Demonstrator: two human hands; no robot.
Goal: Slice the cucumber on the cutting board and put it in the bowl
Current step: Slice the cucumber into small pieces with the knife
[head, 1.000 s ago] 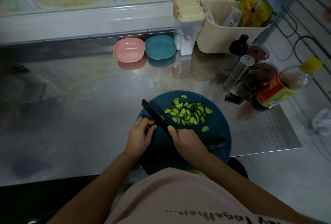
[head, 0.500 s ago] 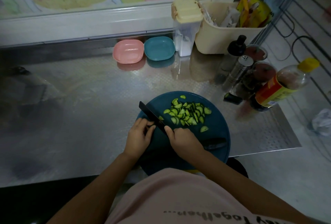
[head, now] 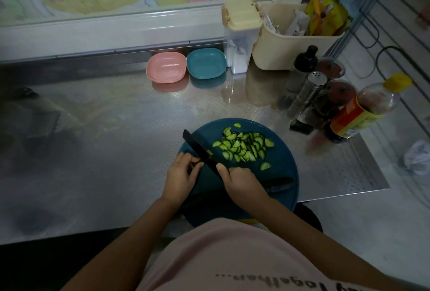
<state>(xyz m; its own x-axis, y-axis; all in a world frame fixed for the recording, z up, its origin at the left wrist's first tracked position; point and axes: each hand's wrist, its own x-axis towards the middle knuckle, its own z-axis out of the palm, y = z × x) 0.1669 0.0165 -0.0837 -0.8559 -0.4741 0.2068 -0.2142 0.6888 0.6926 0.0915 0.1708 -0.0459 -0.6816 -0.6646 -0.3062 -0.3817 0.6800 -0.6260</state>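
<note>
Nearly all the slicing looks done, yet nothing has reached a bowl. At the back of the tabletop point(head: 104, 128), about 11 o'clock from the cutting board point(head: 282, 162), two bowls sit touching side by side — one pink bowl point(head: 166, 69), one blue bowl point(head: 206, 62) — and neither shows any cucumber. Nearer, the left hand point(head: 181, 175) rests at the board's 9 o'clock, fingers curled against the blade. Whether they pinch a last stub I cannot tell, since only a speck of green shows there. One black knife point(head: 200, 150) slants from 10 o'clock down to the right hand point(head: 243, 182), whose fingers are wrapped tight round the handle. On the single round board, toward 12 to 1 o'clock, lies one heap of cucumber slices point(head: 244, 146), too many to count, plus two strays at its edges. One dark sheath-like object point(head: 279, 185) lies at 4 o'clock. What is left, I judge, is perhaps a final cut or two, then moving the whole heap into a bowl.
</note>
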